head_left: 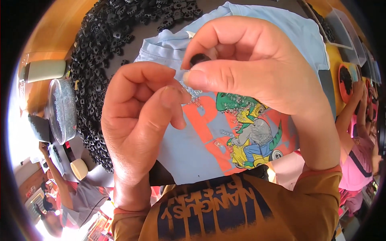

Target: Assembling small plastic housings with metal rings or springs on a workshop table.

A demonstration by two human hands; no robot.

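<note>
Both my hands are raised close together over a light blue T-shirt [177, 148] spread on the table. My right hand [249, 64] pinches a small round black part [198, 60] between thumb and fingers. Just left of it, my left hand [140, 106] has its thumb and fingers drawn together; what lies in them, if anything, is too small to tell. Several small metal springs [194, 93] show behind the fingertips. More thin springs [227, 132] lie scattered over the shirt's printed green dinosaur picture.
A large heap of black plastic parts [94, 84] curves around the table's left and far side. Beyond it stands a clear round tub [63, 111] of small shiny pieces. Clear plastic bins [341, 34] sit at the far right. Other people work at both sides.
</note>
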